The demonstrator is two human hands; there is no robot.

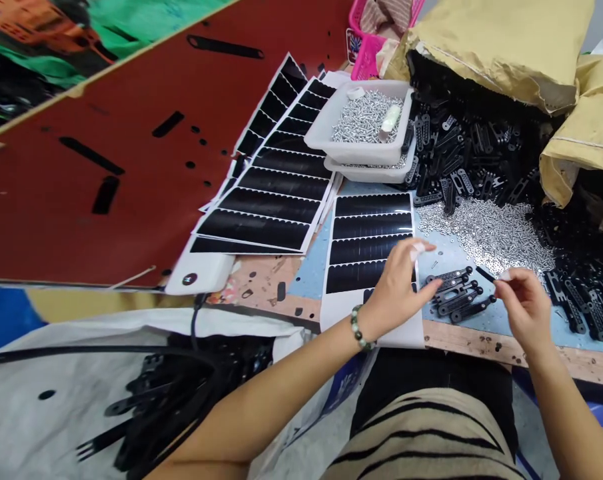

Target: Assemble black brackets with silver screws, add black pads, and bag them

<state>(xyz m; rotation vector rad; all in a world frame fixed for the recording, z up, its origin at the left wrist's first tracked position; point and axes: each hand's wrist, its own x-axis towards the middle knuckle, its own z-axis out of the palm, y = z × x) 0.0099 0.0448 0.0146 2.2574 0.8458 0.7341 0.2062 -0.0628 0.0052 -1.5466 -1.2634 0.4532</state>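
Between the thumb and fingertips of my right hand (526, 310) is a small thin black strip (485, 274), its free end pointing up and left. A white wrap shows on a fingertip of that hand. My left hand (396, 290) hovers over the lower right of a sheet of black stickers (371, 250), thumb and index finger apart with nothing between them. One of its fingers also has a white wrap. Between the two hands, several black slotted plastic parts (458, 298) lie side by side on the blue table surface.
A heap of silver screws (496, 233) lies behind my right hand, with piled black parts (461, 153) beyond. Stacked white trays (318, 130) hold more screws. More sticker sheets (271, 180) lie left, beside a red-brown board (146, 220). Paper sacks (511, 40) stand at the back right.
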